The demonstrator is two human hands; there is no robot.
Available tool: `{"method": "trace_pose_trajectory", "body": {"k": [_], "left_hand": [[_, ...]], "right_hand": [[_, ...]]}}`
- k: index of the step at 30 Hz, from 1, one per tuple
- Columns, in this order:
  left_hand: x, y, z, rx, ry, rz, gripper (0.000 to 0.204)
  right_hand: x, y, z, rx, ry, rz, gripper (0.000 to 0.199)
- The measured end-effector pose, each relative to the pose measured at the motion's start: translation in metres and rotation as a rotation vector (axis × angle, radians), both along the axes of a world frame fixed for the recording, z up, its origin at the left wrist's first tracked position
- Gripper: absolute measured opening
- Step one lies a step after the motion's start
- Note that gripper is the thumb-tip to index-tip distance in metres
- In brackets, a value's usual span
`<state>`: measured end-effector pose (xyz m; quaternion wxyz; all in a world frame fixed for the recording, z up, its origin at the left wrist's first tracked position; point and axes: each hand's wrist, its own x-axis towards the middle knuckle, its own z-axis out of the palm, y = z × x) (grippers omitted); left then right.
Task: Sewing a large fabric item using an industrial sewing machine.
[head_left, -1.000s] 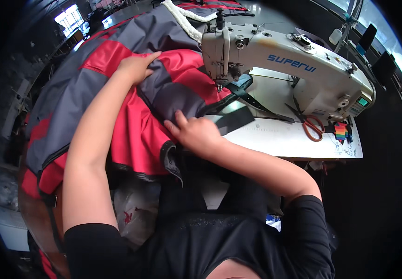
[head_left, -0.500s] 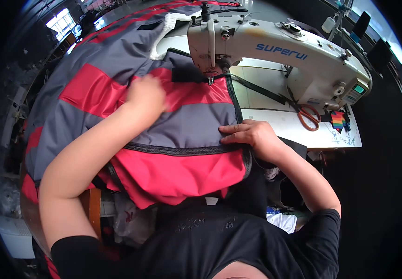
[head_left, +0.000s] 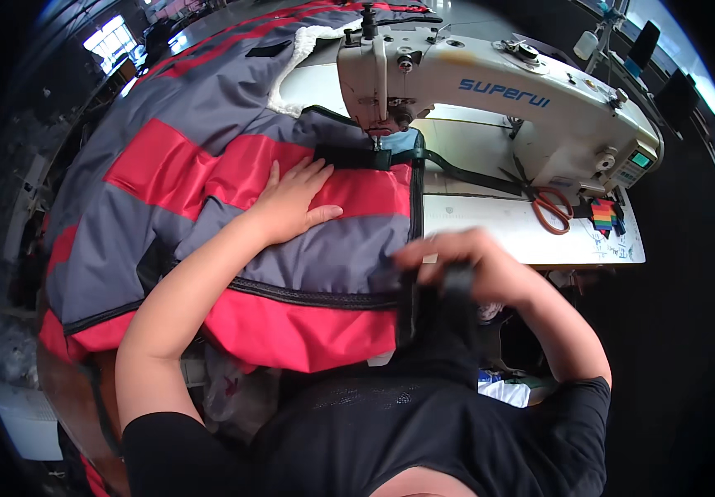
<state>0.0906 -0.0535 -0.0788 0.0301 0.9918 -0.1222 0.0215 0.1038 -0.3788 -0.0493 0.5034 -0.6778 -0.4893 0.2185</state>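
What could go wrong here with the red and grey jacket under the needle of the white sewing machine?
The left hand lies flat on the red and grey jacket close to the needle of the white sewing machine; fingers could stray under it. The right hand grips the black strap at the jacket's edge, so an uneven pull might skew the seam. The orange-handled scissors lie near the table edge and could get knocked off.

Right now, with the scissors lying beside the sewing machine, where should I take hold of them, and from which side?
Take the orange-handled scissors by the handle loops, coming from the near table edge. The loops point toward the person with bare tabletop around them, while the dark blades run back toward the sewing machine base, so that end looks cramped.
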Motion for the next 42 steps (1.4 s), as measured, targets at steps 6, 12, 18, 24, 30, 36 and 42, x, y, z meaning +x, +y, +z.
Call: {"method": "trace_pose_trajectory", "body": {"k": [6, 12, 18, 24, 30, 36, 42], "left_hand": [[0.008, -0.039, 0.027, -0.313, 0.068, -0.254, 0.051], [0.001, -0.072, 0.045, -0.952, 0.366, -0.134, 0.038], [-0.018, -0.104, 0.039, -1.337, 0.446, -0.190, 0.035], [-0.008, -0.084, 0.046, -1.227, 0.391, -0.065, 0.013], [0.020, -0.062, 0.055, 0.085, -0.835, -0.486, 0.004], [0.036, -0.080, 0.007, 0.294, -0.624, -0.606, 0.010], [0.028, -0.076, 0.000, 0.231, -0.659, -0.600, 0.007]], "right_hand": [[0.029, 0.013, 0.038, 0.552, 0.623, -0.691, 0.049], [0.033, 0.034, 0.031, 0.509, 0.769, -0.757, 0.046], [0.027, 0.043, 0.017, 0.638, 0.801, -0.644, 0.044], [0.033, 0.021, 0.006, 0.624, 0.634, -0.483, 0.041], [0.064, -0.032, 0.001, 0.266, -0.087, -0.332, 0.027], [0.085, -0.091, -0.015, -0.521, -0.786, -0.667, 0.035], [0.078, -0.106, 0.009, -0.051, -0.091, -0.842, 0.025]]}}
